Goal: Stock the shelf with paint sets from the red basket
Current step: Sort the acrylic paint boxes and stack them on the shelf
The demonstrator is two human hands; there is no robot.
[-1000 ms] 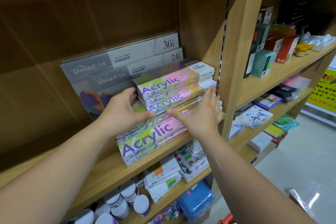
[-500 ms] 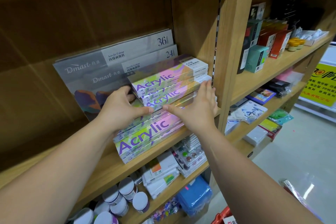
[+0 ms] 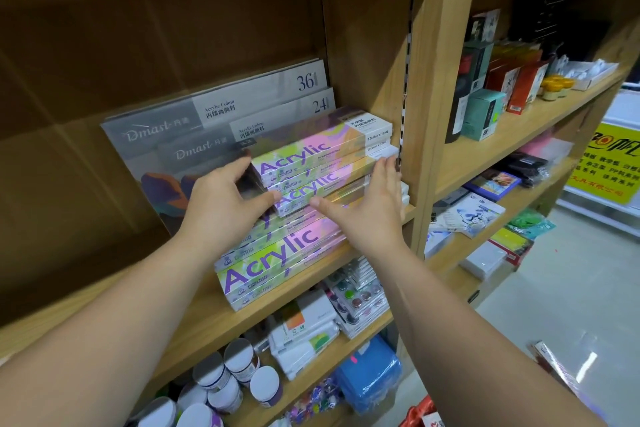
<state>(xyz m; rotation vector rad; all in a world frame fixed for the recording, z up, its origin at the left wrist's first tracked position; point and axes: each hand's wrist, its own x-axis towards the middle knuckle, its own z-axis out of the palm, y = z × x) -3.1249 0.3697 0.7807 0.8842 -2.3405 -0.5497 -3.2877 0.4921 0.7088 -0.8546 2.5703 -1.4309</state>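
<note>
Left hand [image 3: 225, 198] curls round the left end of the upper paint sets [image 3: 313, 152]; right hand [image 3: 363, 204] lies flat with straight fingers, pressing their front edge. The sets are long flat boxes in pink, green and lilac with purple "Acrylic" lettering, stacked at the right end of the shelf [image 3: 207, 319] - grey Dmast boxes [image 3: 214, 107] at the shelf's back.

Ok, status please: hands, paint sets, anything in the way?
Left hand grips left end of top Acrylic boxes. Right hand flat on their right end. Stack lies on shelf, before Dmast sets; post close at right.
</note>
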